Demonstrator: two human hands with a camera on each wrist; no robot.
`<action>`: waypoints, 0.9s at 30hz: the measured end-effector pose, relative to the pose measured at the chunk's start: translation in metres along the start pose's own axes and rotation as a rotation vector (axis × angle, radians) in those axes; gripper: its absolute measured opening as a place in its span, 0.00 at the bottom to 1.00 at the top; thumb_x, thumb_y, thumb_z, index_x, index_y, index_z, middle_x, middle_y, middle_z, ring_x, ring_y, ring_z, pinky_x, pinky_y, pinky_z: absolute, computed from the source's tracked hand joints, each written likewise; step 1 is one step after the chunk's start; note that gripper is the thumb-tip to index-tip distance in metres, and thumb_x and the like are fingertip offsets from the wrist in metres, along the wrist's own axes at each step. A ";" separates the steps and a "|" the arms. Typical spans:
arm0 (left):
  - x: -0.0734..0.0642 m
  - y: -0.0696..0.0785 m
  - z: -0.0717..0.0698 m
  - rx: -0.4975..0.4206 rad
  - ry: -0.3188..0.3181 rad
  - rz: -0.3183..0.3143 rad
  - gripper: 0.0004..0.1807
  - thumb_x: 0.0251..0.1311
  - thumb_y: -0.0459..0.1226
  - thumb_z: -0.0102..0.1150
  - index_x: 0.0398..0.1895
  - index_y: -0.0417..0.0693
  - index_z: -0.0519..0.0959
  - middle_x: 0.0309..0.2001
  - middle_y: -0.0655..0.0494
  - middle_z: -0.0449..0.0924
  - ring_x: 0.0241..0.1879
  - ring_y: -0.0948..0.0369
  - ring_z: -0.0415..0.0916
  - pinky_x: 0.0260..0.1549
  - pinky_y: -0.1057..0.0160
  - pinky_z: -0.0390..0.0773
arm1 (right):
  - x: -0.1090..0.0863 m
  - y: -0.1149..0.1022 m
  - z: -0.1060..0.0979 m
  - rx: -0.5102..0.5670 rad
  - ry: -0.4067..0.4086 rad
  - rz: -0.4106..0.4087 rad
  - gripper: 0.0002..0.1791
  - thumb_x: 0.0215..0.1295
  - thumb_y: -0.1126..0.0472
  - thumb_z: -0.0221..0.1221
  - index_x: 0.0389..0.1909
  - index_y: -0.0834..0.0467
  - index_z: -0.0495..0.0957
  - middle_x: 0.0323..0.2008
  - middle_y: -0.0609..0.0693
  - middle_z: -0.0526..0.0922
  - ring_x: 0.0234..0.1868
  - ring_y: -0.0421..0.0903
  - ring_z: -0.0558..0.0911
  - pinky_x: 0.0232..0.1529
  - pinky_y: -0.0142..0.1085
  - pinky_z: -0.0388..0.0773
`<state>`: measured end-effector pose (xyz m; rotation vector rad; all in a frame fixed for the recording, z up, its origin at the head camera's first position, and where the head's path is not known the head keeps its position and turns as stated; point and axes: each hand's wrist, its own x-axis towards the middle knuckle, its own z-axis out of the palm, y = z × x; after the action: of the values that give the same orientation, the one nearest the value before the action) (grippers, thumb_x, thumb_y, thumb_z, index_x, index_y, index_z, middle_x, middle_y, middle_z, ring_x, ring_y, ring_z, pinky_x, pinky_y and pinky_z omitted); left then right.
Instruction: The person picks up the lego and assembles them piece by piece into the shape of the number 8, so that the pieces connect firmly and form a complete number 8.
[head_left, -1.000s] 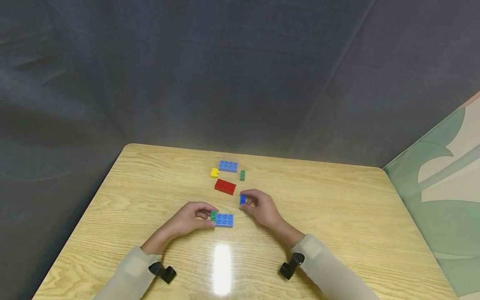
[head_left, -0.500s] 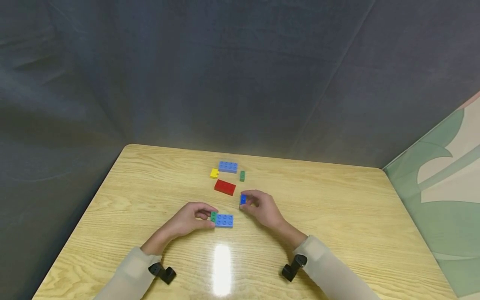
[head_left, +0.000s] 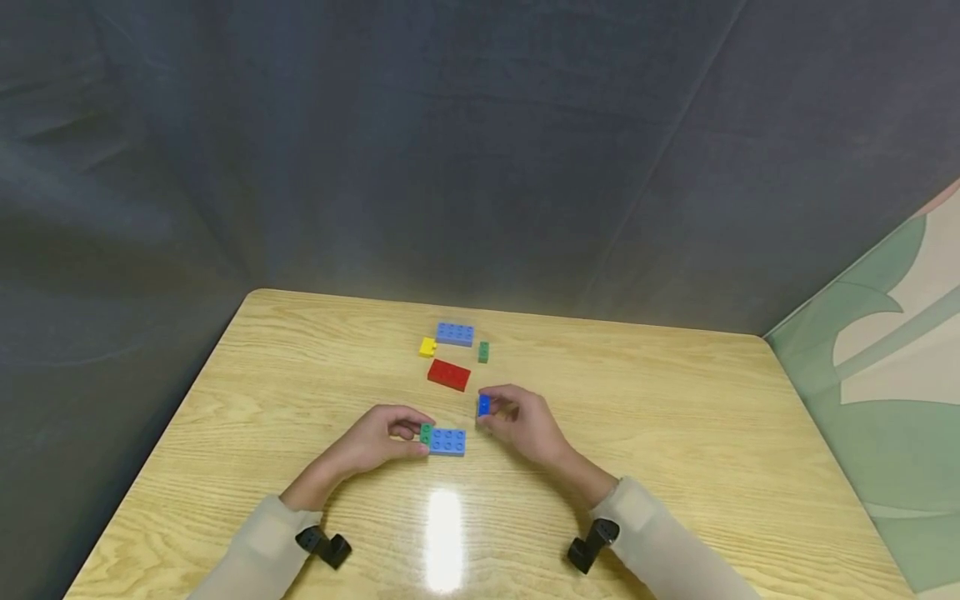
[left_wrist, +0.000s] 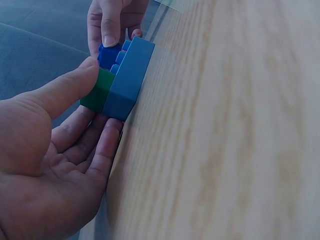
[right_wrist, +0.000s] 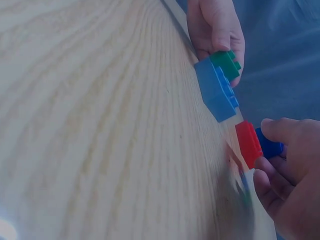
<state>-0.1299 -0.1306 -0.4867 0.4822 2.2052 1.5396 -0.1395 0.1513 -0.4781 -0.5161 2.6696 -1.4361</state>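
Observation:
My left hand (head_left: 378,437) pinches a small green brick (head_left: 426,434) between thumb and fingers. That brick sits on the left end of a light blue eight-stud brick (head_left: 448,442), whose other studs show bare. In the left wrist view, the thumb lies on the green brick (left_wrist: 97,90) and a fingertip is right at the lower edge of the light blue brick (left_wrist: 127,80). A little farther right and back, my right hand (head_left: 528,425) pinches a small dark blue brick (head_left: 483,406), apart from the light blue one.
Behind the hands lies a red brick (head_left: 449,375). Farther back are a yellow piece (head_left: 427,347), another light blue brick (head_left: 455,334) and another small green brick (head_left: 483,352). A dark curtain (head_left: 480,167) hangs beyond the wooden table (head_left: 675,400).
My right hand has come slightly nearer to me with the dark blue brick, which now looks a bit turned. The left hand and its bricks have stayed in place.

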 end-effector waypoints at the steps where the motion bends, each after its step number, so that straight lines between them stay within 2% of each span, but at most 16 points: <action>1: 0.000 0.000 0.000 -0.003 0.000 0.001 0.23 0.59 0.36 0.74 0.57 0.37 0.82 0.49 0.50 0.84 0.44 0.58 0.78 0.44 0.63 0.79 | -0.001 -0.001 0.001 0.000 -0.004 -0.004 0.23 0.59 0.66 0.72 0.57 0.61 0.82 0.37 0.46 0.85 0.37 0.43 0.81 0.34 0.32 0.79; 17: 0.000 0.000 -0.002 -0.016 -0.002 0.008 0.23 0.60 0.36 0.73 0.57 0.36 0.81 0.51 0.48 0.84 0.44 0.57 0.79 0.45 0.62 0.79 | -0.014 -0.013 0.015 0.045 -0.094 -0.043 0.20 0.63 0.63 0.71 0.55 0.60 0.83 0.40 0.46 0.85 0.30 0.42 0.77 0.30 0.31 0.77; 27: 0.000 -0.003 -0.001 -0.041 -0.007 0.008 0.23 0.60 0.36 0.73 0.57 0.35 0.81 0.48 0.48 0.84 0.44 0.57 0.80 0.44 0.64 0.80 | -0.018 -0.016 0.024 0.059 -0.126 -0.036 0.19 0.63 0.63 0.71 0.55 0.59 0.84 0.41 0.47 0.85 0.25 0.38 0.74 0.26 0.29 0.74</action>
<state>-0.1309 -0.1322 -0.4891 0.4840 2.1646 1.5820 -0.1128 0.1298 -0.4801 -0.6310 2.5250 -1.4358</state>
